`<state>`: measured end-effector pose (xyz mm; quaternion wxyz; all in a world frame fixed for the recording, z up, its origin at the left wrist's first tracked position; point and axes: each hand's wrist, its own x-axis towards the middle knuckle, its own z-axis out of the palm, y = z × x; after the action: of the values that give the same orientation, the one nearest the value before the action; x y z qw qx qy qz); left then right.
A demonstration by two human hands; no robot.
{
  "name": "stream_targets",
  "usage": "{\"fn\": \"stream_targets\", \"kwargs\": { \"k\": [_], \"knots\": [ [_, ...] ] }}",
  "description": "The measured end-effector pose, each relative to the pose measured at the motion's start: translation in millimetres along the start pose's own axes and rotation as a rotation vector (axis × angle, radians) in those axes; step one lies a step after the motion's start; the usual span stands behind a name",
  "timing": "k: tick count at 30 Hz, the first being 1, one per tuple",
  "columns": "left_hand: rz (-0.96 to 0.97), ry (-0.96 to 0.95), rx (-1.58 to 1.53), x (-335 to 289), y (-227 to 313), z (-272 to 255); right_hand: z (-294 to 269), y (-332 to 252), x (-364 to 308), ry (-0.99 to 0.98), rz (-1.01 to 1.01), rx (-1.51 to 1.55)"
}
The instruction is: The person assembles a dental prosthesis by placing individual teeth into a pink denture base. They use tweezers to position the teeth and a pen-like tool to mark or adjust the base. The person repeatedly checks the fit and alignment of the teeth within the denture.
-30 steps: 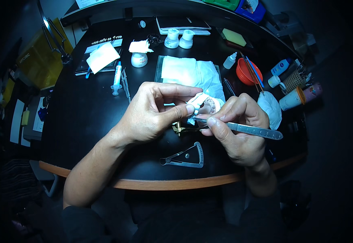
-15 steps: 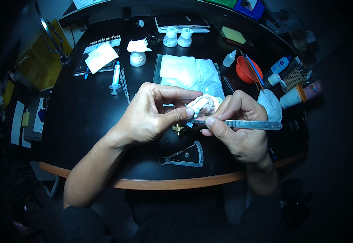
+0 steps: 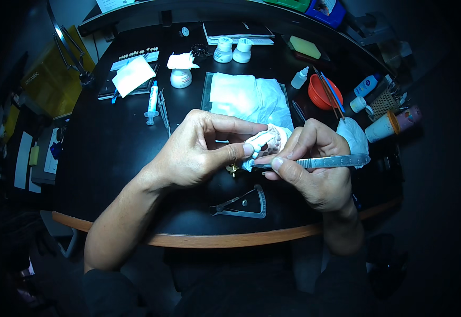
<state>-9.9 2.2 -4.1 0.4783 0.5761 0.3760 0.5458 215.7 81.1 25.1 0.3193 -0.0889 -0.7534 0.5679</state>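
Observation:
Between thumb and fingers, my left hand [image 3: 198, 148] grips a white dental model [image 3: 275, 138] with a row of teeth, held above the dark desk. A brass-coloured metal part [image 3: 233, 169] shows beneath it, partly hidden by the hand. My right hand [image 3: 317, 164] is closed round a flat steel scalpel handle [image 3: 332, 161] with a scale on it. Its tip reaches the model's lower edge near my left thumb; the blade is too small to make out. A metal caliper gauge [image 3: 243, 203] lies on the desk below the hands.
White tissue [image 3: 249, 95] covers a glass plate behind the hands. A syringe [image 3: 152, 103] and tweezers [image 3: 163, 112] lie at left. White jars [image 3: 223, 50] stand at the back. On the right are a red bowl [image 3: 323, 94] with brushes, a dropper bottle [image 3: 299, 78] and a crumpled tissue [image 3: 353, 134].
The scalpel's handle end has tilted slightly upward as my right hand shifted a little. The model has turned slightly in my left hand, showing more of its teeth.

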Motion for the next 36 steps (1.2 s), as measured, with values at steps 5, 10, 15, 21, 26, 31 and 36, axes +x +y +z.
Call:
{"fn": "stream_targets", "kwargs": {
  "k": [5, 10, 15, 21, 26, 31, 36],
  "knots": [
    [-0.145, -0.035, -0.062, -1.8, 16.8, -0.9, 1.3, 0.3, -1.6, 0.008, -0.019, 0.001],
    [-0.082, -0.023, -0.078, -2.2, 11.4, -0.4, 7.3, -2.1, -1.0, 0.031, -0.032, -0.029],
    [-0.065, -0.017, -0.076, -1.2, 4.9, -0.6, 9.3, -1.4, -1.8, 0.051, -0.066, -0.085],
    [-0.054, -0.01, -0.176, -0.9, 2.6, -0.9, 9.7, 1.0, -4.0, 0.104, -0.163, -0.188],
    [-0.06, 0.003, -0.216, -1.8, 5.7, -1.9, 24.5, -0.4, -6.2, 0.23, -0.234, -0.212],
    [-0.057, 0.004, -0.203, -1.3, 4.7, -2.7, 21.9, 1.2, -4.8, 0.21, -0.311, -0.319],
    [-0.051, 0.008, -0.22, -1.7, 3.1, -2.0, 22.0, 0.8, -4.9, 0.198, -0.314, -0.332]
  ]
}}
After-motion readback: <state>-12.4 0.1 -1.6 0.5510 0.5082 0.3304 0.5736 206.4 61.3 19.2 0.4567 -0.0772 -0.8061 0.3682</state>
